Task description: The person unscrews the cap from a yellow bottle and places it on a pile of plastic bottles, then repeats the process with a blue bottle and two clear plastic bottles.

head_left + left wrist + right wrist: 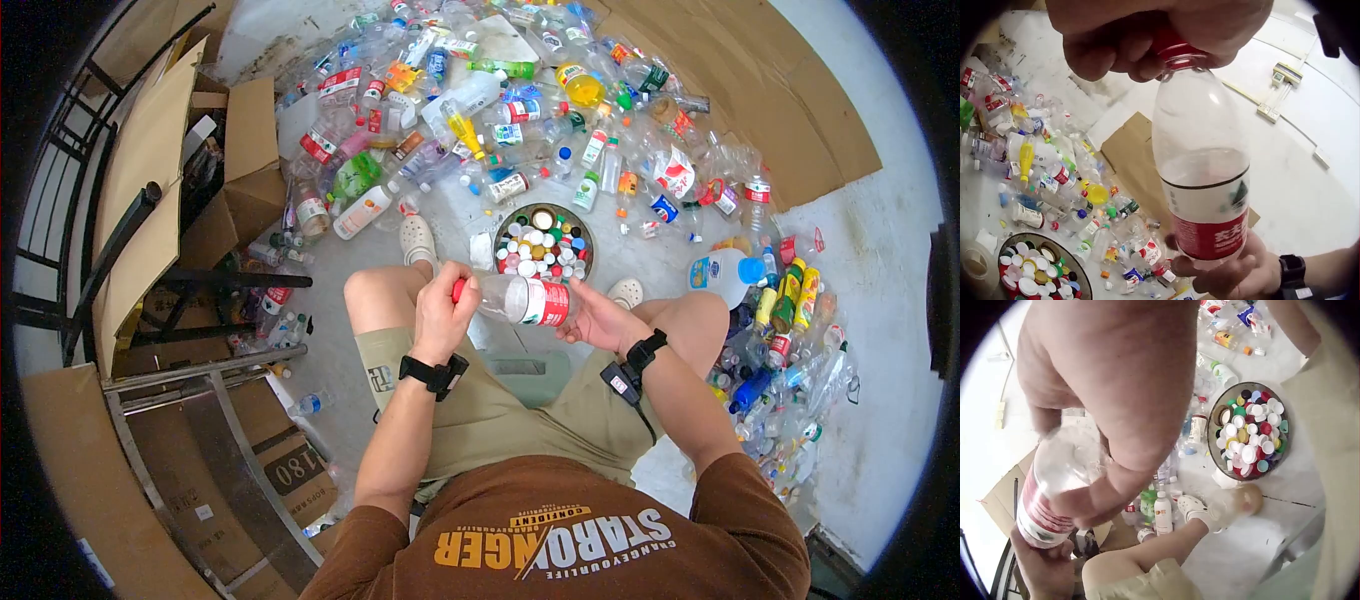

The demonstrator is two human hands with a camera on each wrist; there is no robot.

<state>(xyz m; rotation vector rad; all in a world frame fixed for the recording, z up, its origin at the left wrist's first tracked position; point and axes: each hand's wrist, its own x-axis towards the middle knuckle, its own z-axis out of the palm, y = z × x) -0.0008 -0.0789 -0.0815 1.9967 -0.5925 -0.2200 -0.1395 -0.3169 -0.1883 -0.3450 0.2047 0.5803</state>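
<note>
A clear bottle with a red and white label (545, 302) (1213, 225) (1038, 509) lies sideways between the two hands, above the lap. My left hand (443, 308) (1160, 31) (1047, 569) has its fingers curled round the red cap (1180, 53) and neck. At the bottle's base end, my right hand (603, 318) (1241, 272) (1110, 394) holds it with thumb and fingers. The cap is mostly covered by the left fingers in the head view.
A round bowl of coloured caps (588, 262) (1088, 275) (1217, 459) stands on the floor beyond the hands. Loose bottles are heaped behind it and at the right. Cardboard boxes (255, 140) and a black metal frame (190, 290) stand at the left. A green stool (530, 375) shows between the legs.
</note>
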